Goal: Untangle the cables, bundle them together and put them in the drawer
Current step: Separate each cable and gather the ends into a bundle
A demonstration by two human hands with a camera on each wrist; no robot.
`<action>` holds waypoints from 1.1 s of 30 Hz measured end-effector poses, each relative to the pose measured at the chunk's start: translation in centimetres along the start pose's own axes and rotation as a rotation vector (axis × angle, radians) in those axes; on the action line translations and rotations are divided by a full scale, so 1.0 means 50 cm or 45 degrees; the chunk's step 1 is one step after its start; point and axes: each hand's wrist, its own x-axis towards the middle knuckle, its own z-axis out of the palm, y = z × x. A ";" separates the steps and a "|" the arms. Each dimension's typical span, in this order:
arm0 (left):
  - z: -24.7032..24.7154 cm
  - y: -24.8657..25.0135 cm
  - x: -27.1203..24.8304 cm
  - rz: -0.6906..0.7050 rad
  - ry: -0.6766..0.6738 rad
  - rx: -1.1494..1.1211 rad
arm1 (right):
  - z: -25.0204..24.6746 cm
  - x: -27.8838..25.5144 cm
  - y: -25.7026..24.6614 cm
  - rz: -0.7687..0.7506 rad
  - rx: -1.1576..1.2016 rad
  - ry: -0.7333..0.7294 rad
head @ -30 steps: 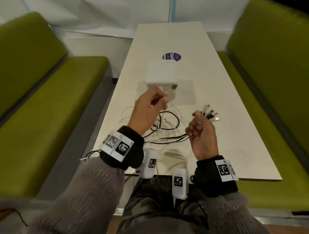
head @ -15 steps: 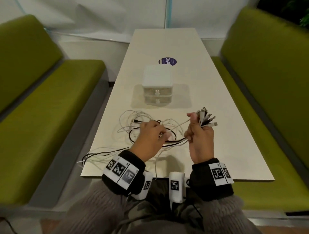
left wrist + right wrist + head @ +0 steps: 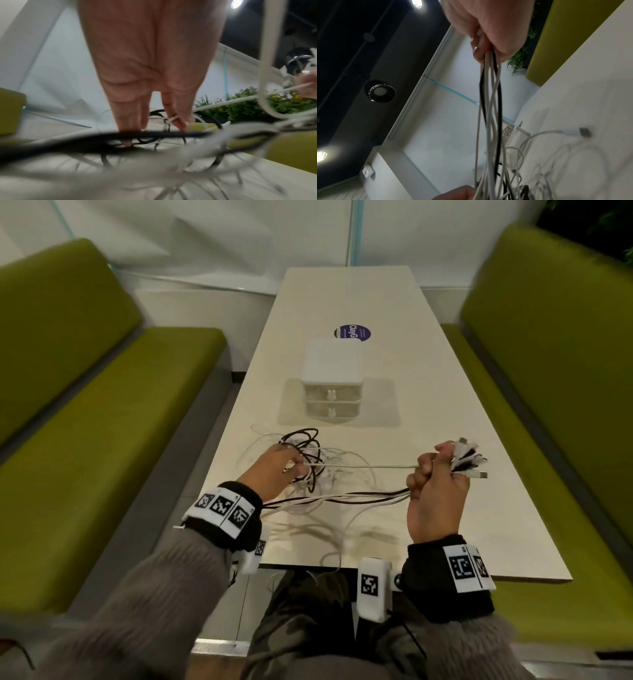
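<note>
A tangle of black and white cables point(image 3: 310, 455) lies on the near part of the white table point(image 3: 452, 412). My right hand point(image 3: 432, 471) is raised in a fist round a bundle of cable ends, and their plugs point(image 3: 467, 458) stick out past the knuckles. In the right wrist view the strands point(image 3: 489, 94) hang from that hand point(image 3: 481, 47). One white cable point(image 3: 363, 466) runs taut from it to my left hand point(image 3: 292, 466), which pinches it low in the tangle. A white loop point(image 3: 171, 119) crosses the left fingers point(image 3: 178, 116). A small white two-drawer box point(image 3: 331, 392) stands behind, both drawers closed.
Green benches run along both sides, the left bench point(image 3: 113, 419) and the right bench point(image 3: 548, 392). A round purple sticker point(image 3: 352, 333) lies behind the drawer box. Some cables trail over the table's near edge point(image 3: 332, 563) toward my lap.
My hands have drawn apart: the left went down and left into the tangle, the right stayed raised with the plugs. The white cable between them is now pulled straight.
</note>
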 end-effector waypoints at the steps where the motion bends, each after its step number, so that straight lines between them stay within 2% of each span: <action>1: -0.010 0.002 0.008 0.037 -0.015 0.003 | -0.001 0.002 -0.002 -0.008 0.004 0.021; 4: -0.044 0.029 0.034 0.077 0.032 -0.077 | 0.000 0.007 -0.002 -0.072 -0.058 0.032; 7: -0.075 0.069 0.056 0.107 0.018 -0.363 | 0.005 0.013 0.005 -0.095 -0.157 -0.023; 12: -0.113 0.144 0.090 0.424 0.209 -0.144 | 0.012 0.011 0.016 -0.171 -0.305 -0.168; 15: -0.132 0.176 0.102 0.543 0.123 -0.036 | 0.010 0.013 0.017 -0.165 -0.308 -0.147; 18: -0.130 0.179 0.107 0.458 -0.036 0.155 | 0.007 0.018 0.018 -0.153 -0.308 -0.129; 23: -0.078 0.164 0.103 0.456 0.049 0.326 | 0.015 0.014 0.032 -0.046 -0.351 -0.178; 27: -0.031 0.170 0.090 0.566 0.015 0.392 | 0.035 0.012 0.052 0.078 -0.579 -0.200; 30: -0.012 0.183 0.082 0.577 -0.045 0.436 | 0.046 0.009 0.059 0.087 -0.738 -0.273; 33: -0.007 0.172 0.084 0.551 -0.027 0.362 | 0.047 0.013 0.058 0.039 -0.824 -0.339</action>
